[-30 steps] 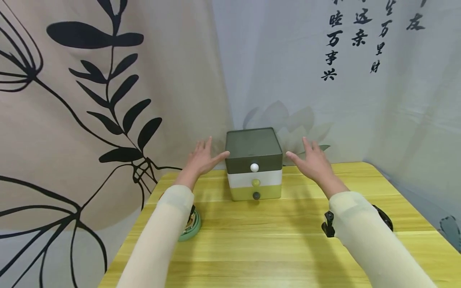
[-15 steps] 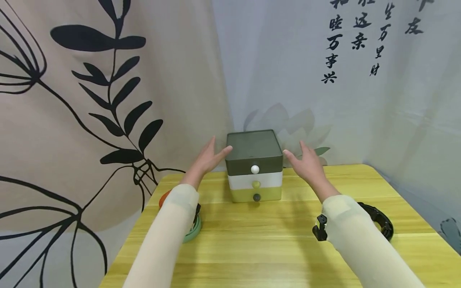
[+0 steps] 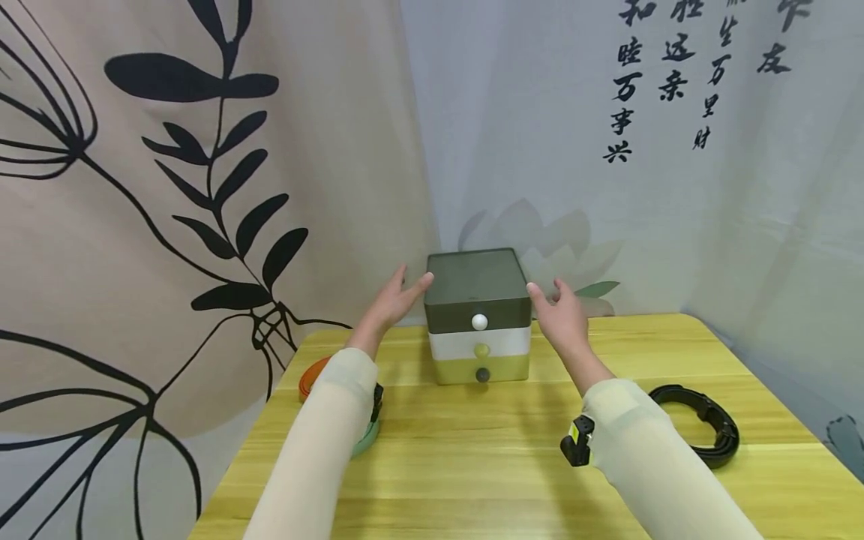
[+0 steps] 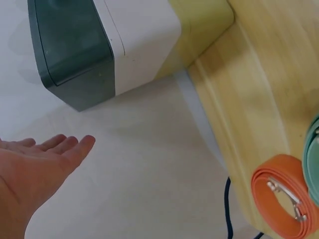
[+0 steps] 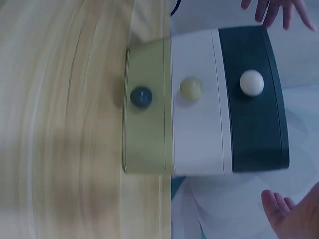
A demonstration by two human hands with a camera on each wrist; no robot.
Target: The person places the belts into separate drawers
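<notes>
One three-drawer box [image 3: 459, 315], rear of wood-grain table [image 3: 466, 450]; probably light, stiff, slick plastic (drawers [image 3: 448, 344] might slide); best gripped from both sides; left hand [image 3: 393, 301], right hand [image 3: 564, 321] unclenched beside it.

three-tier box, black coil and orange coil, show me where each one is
three-tier box [image 5: 202, 129]: right wrist view, front face of its white middle tier
black coil [image 3: 725, 439]: head view, right side of the ring
orange coil [image 4: 284, 164]: left wrist view, upper part of its wound band
</notes>
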